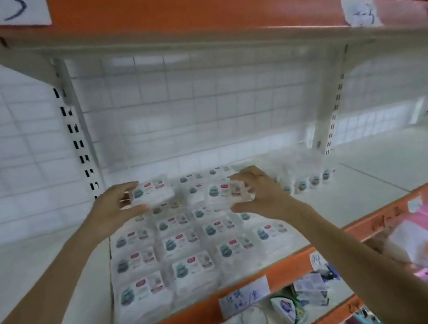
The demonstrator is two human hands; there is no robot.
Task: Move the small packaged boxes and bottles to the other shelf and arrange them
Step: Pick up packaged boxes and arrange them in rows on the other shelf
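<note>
Rows of small white printed packaged boxes (181,246) fill the white shelf board (362,166) just below both wrists. Past them, each hand has one lifted: the left hand (114,210) pinches a white box (152,192) by its near-left end, the right hand (261,193) clasps another (224,191) at its right end. Long axes run left to right. Beyond the right fingertips stand small bottles (310,181). Likely next: setting both down at the far rows.
</note>
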